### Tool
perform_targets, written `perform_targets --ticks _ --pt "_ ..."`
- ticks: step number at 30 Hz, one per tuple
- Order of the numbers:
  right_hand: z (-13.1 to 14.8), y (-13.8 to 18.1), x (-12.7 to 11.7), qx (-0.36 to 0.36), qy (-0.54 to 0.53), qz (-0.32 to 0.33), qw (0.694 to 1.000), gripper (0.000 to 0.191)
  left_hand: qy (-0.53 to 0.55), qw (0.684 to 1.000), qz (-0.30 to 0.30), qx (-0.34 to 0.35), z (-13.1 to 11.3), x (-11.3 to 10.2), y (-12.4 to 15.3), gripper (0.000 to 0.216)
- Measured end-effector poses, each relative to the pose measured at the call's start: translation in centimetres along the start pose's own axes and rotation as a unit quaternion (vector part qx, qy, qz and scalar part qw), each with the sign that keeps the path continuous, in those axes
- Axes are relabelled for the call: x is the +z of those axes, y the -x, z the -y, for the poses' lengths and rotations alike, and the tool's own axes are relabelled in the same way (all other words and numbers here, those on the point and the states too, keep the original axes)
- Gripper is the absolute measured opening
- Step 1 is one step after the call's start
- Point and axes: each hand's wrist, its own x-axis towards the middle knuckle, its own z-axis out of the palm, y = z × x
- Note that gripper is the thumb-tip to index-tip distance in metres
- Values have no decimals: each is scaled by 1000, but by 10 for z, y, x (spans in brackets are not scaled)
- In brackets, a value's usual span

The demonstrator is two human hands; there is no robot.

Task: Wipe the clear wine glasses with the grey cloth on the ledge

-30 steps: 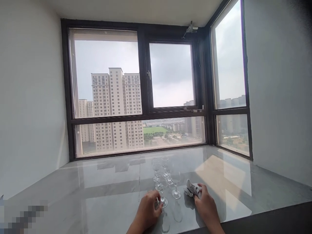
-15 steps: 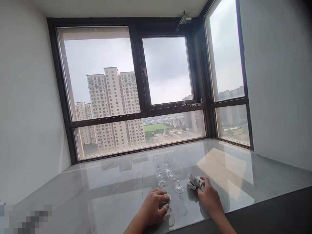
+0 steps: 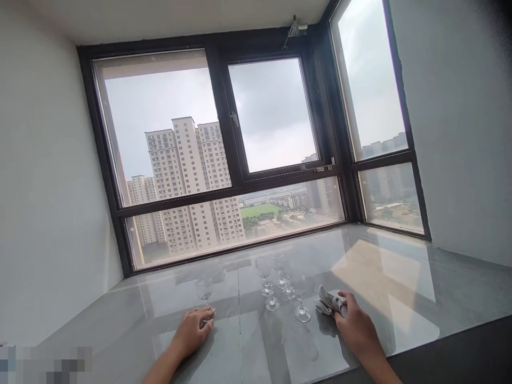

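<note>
My left hand (image 3: 194, 329) is closed around the lower stem and foot of a clear wine glass (image 3: 204, 290), which stands upright on the left part of the glossy grey sill (image 3: 160, 352). A crumpled grey-white cloth (image 3: 329, 302) is pinched in my right hand (image 3: 357, 323), held just over the sill on the right. Between my hands several more clear stemmed glasses stand in a cluster; the nearest glass (image 3: 303, 312) is a little left of the cloth, and another glass (image 3: 272, 303) stands behind it to the left. The rear glasses overlap, so their outlines are hard to separate.
A dark-framed window (image 3: 236, 186) rises behind the sill, with tall buildings outside. White walls close off the left (image 3: 48, 186) and right (image 3: 460, 133). The sill's front edge (image 3: 420, 333) drops to a dark face at lower right.
My left hand has moved left, carrying one wine glass away from the cluster. My right hand still holds the cloth near the same place. The camera view has shifted slightly.
</note>
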Motion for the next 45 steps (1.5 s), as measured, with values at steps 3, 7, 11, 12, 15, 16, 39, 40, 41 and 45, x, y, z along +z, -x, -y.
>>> perform_targets --ticks 3,7,11,12,15,16,39,40,41,45 --pt "-1 0 0 -3 6 3 1000 35 -38 995 4 -88 16 6 -10 55" --pt "-1 0 -2 0 1 10 1000 32 -59 987 8 -151 21 13 -16 59" --pt "-2 -2 -1 -1 -10 15 1000 32 -94 975 -13 -200 -2 21 -11 62" --pt "-2 -2 0 -1 -15 13 1000 32 -103 971 -23 -215 -15 23 -9 62" --pt "-2 -3 1 -3 -29 3 1000 34 -95 966 -53 -233 -68 32 1 60" --pt "-1 -3 1 -3 -30 0 1000 35 -77 979 -36 -183 -88 34 4 57" --pt "2 -1 -10 21 -14 1 1000 42 -22 1000 22 1 -120 2 53 58" --pt "2 -1 -9 23 -14 0 1000 43 -35 999 21 -22 -105 -2 56 59" --pt "3 -2 -10 26 -15 0 1000 44 -48 998 19 -42 -90 -6 57 59" --pt "5 -2 -11 35 -28 -4 999 42 -78 992 7 -100 -40 -10 55 60"
